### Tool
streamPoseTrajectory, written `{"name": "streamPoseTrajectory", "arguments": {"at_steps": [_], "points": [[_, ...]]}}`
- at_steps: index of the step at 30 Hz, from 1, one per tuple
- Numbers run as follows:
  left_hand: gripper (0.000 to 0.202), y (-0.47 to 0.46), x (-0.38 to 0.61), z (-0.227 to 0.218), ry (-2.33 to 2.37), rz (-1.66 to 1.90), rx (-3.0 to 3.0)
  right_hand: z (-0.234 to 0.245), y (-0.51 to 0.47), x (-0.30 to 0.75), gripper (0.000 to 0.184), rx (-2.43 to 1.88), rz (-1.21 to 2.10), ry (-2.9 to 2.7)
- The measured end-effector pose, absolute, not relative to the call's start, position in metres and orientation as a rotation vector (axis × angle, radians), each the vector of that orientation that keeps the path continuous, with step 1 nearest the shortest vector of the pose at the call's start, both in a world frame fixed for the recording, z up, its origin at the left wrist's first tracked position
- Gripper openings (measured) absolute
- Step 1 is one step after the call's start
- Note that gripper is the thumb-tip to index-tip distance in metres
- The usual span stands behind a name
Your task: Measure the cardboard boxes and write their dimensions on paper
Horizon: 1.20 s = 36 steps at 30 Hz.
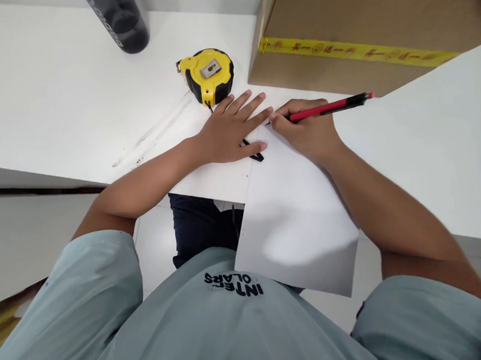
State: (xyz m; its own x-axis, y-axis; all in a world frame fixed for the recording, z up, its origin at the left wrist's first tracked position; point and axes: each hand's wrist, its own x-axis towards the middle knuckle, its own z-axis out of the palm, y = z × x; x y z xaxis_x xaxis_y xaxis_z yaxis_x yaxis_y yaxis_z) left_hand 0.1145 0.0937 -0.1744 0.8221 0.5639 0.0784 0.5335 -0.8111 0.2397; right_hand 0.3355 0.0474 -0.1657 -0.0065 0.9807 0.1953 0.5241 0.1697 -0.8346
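A red and black pen [324,109] is gripped in my right hand [312,127], its tip down at the upper left corner of a white sheet of paper [295,216]. The sheet hangs over the table's front edge toward my lap. My left hand [229,128] lies flat with fingers spread, its fingertips near the pen tip and the sheet's left edge. Beneath its thumb shows part of a black strap loop [256,155]. A yellow and black tape measure [210,74] lies just beyond my left fingers, the strap seeming to run from it under the hand.
A cardboard box [332,74] with yellow printed tape stands at the back right, close behind my right hand. At the back left is a dark bottle [120,18]. Dark smudges mark the white table [58,98] left of my hand.
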Motion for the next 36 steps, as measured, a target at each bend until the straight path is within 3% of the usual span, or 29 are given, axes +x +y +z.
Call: {"name": "streamPoseTrajectory", "arguments": {"at_steps": [16, 24, 36], "points": [[0.08, 0.0951, 0.1163, -0.1727, 0.838, 0.185, 2.74, -0.1651, 0.0464, 0.3368, 0.036, -1.483, 0.714, -1.635], [0.084, 0.0945, 0.1171, -0.1725, 0.837, 0.154, 2.723, -0.1644, 0.0425, 0.3357, 0.023, -1.493, 0.626, -1.68], [0.082, 0.0951, 0.1157, -0.174, 0.826, 0.212, 2.736, -0.167, 0.0454, 0.3367, 0.036, -1.456, 0.678, -1.707]]}}
